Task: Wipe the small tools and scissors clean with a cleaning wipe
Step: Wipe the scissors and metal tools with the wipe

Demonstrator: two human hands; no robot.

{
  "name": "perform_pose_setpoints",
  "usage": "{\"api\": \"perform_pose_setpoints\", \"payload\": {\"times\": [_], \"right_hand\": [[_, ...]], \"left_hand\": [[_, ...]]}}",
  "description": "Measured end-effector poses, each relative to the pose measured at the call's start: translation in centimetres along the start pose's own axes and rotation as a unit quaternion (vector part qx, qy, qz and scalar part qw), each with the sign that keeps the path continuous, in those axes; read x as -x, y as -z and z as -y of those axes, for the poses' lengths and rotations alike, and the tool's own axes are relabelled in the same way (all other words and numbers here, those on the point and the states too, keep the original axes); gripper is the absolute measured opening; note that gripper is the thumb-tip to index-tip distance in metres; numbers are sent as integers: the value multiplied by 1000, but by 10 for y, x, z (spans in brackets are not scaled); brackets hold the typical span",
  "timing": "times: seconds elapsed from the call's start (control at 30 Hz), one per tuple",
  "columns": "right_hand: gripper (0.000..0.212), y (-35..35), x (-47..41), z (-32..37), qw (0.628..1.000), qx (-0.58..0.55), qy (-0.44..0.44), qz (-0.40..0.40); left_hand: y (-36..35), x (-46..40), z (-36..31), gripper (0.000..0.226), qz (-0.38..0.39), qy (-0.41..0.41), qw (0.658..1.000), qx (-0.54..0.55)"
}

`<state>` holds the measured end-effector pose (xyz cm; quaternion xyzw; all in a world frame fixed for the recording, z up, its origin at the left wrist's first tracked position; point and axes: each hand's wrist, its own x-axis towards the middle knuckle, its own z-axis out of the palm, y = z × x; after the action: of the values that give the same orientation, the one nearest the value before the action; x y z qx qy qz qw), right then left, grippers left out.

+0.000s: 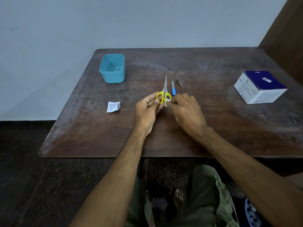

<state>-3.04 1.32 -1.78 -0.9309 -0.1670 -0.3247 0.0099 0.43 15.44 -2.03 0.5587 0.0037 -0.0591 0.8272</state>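
Your left hand (147, 107) is pinching the yellow-handled scissors (164, 92), blades pointing away toward the wall. Your right hand (185, 110) is pinching a white wipe (167, 102) against their right handle loop.

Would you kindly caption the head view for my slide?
Left hand holds yellow scissors while right hand wipes a handle with a white wipe.

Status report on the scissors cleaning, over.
Left hand holds scissors by yellow handles, blades closed. Right hand presses wipe against handles. Nail file and clippers lie beside, untouched. Nothing obstructing.
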Motion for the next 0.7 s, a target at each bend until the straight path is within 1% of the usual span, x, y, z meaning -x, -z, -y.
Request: {"api": "perform_pose_setpoints", "payload": {"times": [0.07,0.17,0.3,0.4,0.5,0.57,0.6,0.67,0.7], "right_hand": [[27,1,-5,-4,1000,-10,-18,-12],[16,2,-17,-10,997,-19,-55,-40],[10,-7,-8,5,999,-17,-18,-30],[21,-4,-2,9,998,-42,-31,-36],[30,6,-16,-1,988,-100,-72,-89],[31,13,-29,-8,988,-79,-84,-98],[28,14,-35,-9,992,-54,-81,-86],[19,11,-41,-9,998,-2,-47,-49],[18,8,-42,-7,999,23,-21,-32]], "left_hand": [[0,0,1,30,3,0,1000,0],[0,1,0,30,-8,5,1000,11],[0,1,0,31,-11,0,1000,19],[0,0,1,31,-6,-6,1000,-2],[-2,1,6,27,-8,-16,999,-45],[-3,1,8,24,-13,-26,998,-63],[-3,1,9,24,-15,-32,997,-71],[-4,2,10,23,-15,-49,995,-86],[-4,2,10,23,-15,-55,995,-87]]}}
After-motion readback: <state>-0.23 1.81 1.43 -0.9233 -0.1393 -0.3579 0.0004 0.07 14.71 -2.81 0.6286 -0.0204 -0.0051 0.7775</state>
